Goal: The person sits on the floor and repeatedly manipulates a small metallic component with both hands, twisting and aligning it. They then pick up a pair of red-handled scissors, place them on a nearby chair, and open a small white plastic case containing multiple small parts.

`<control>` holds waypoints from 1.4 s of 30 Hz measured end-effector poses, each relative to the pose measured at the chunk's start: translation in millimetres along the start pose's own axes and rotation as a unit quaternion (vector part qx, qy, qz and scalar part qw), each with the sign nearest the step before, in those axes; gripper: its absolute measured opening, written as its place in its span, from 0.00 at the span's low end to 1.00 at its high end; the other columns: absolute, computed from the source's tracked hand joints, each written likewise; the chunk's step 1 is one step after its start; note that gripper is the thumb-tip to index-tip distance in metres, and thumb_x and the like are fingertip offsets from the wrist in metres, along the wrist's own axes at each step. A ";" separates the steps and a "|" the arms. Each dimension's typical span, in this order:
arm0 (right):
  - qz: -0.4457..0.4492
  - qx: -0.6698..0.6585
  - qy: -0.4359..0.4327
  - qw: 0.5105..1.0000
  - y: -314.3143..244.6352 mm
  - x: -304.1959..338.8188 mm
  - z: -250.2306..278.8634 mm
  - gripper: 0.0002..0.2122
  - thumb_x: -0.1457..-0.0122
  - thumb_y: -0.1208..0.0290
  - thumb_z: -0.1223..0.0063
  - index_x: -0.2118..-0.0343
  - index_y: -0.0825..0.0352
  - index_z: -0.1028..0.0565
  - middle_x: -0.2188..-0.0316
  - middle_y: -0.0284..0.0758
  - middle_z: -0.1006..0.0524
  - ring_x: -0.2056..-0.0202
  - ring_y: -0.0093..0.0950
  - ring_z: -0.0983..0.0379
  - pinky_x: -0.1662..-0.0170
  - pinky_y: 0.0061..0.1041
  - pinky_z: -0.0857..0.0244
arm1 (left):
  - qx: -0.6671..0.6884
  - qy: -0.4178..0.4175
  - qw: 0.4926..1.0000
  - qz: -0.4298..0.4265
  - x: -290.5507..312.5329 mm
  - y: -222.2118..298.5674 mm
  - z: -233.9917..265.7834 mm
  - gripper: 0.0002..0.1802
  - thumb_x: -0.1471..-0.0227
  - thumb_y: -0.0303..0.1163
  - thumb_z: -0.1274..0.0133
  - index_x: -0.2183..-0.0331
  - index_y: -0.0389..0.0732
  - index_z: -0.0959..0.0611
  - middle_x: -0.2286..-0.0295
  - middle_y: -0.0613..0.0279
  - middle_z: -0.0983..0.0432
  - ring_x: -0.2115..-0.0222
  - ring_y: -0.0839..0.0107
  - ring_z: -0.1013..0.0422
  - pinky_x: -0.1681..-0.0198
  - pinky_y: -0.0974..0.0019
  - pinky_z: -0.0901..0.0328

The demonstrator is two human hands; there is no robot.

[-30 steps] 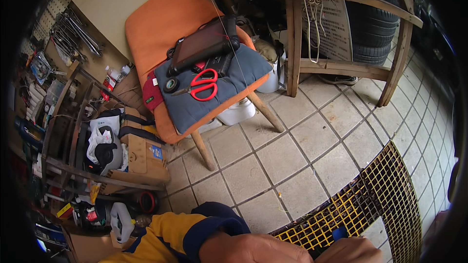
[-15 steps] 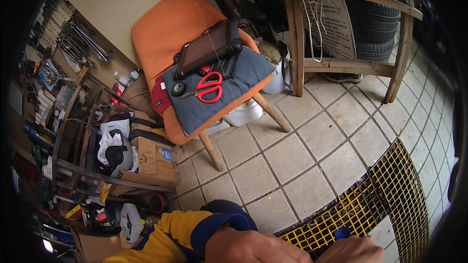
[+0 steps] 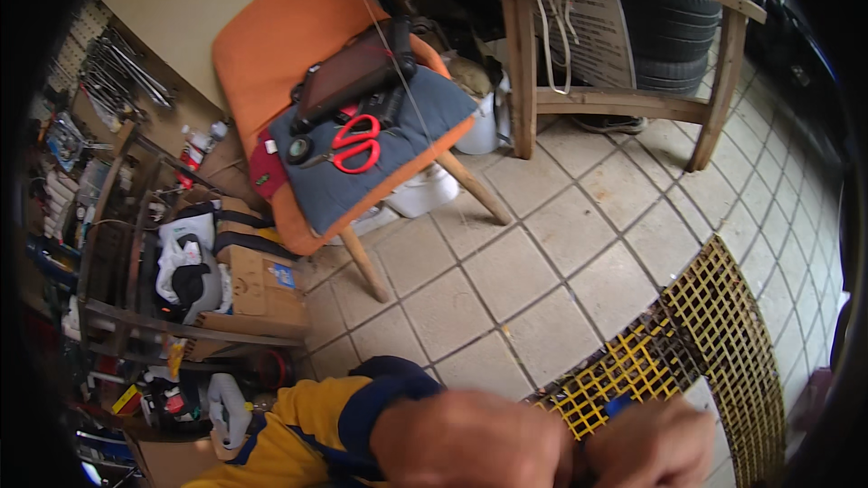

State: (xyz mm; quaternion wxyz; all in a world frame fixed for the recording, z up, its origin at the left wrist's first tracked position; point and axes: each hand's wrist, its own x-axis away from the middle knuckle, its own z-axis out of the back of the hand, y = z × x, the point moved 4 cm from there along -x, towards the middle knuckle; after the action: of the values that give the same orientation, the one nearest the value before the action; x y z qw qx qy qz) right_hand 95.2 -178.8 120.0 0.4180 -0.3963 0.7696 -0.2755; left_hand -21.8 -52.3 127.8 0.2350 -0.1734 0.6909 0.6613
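Observation:
My left hand, in a yellow sleeve with a dark blue cuff, is at the lower edge, back up and smeared by motion. Its fingers look curled, and what they may hold is hidden. Close beside it on the right, my right hand is closed, fingers bent; anything inside it is out of sight. A small blue piece shows just past the right hand; I cannot tell whether it is held or lies on the yellow floor grate beyond.
An orange chair bears a grey cushion, a dark tablet, red-handled scissors and a tape roll. A wooden frame stands before stacked tyres. Left are a cardboard box and hanging wrenches.
The whole view has shifted, so chair, frame and grate sit farther left and higher. Both hands stay close together at the lower edge, now more blurred.

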 end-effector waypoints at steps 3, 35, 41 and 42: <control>-0.079 0.200 0.103 0.971 4.3 1.5 38.9 0.06 0.42 0.74 0.41 0.73 0.70 0.18 0.81 0.29 0.23 0.81 0.16 0.34 0.77 0.20 0.43 | -0.213 0.088 0.960 0.156 9.1 -24.7 20.9 0.03 0.40 0.23 0.41 0.64 0.35 0.19 0.70 0.55 0.24 0.69 0.58 0.25 0.64 0.63 0.31; -0.206 0.190 0.209 0.937 68.8 -1.9 96.1 0.06 0.33 0.75 0.43 0.65 0.71 0.18 0.67 0.28 0.18 0.63 0.17 0.26 0.55 0.20 0.32 | -0.231 0.228 0.916 0.234 29.0 -81.8 54.9 0.05 0.37 0.25 0.45 0.62 0.33 0.19 0.68 0.62 0.20 0.65 0.77 0.24 0.58 0.70 0.29; -0.205 0.191 0.211 0.936 69.4 -2.4 97.7 0.06 0.33 0.75 0.43 0.65 0.71 0.18 0.67 0.29 0.18 0.63 0.17 0.26 0.55 0.20 0.32 | -0.285 0.249 0.906 0.192 26.5 -81.2 54.6 0.05 0.44 0.22 0.39 0.64 0.35 0.18 0.69 0.57 0.20 0.65 0.67 0.22 0.59 0.65 0.29; -0.205 0.196 0.211 0.935 68.9 -2.2 97.9 0.06 0.33 0.75 0.43 0.65 0.71 0.18 0.67 0.29 0.18 0.63 0.18 0.26 0.55 0.20 0.32 | -0.288 0.242 0.906 0.193 26.3 -81.2 54.8 0.05 0.44 0.21 0.40 0.63 0.34 0.18 0.68 0.58 0.20 0.65 0.70 0.23 0.58 0.67 0.29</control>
State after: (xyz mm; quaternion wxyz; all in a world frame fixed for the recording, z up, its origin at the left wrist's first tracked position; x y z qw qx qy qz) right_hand 154.2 -149.2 20.0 0.2495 -0.3888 0.6729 -0.5778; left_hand 6.4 -1.1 44.8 -0.1317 -0.2511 0.5260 0.8018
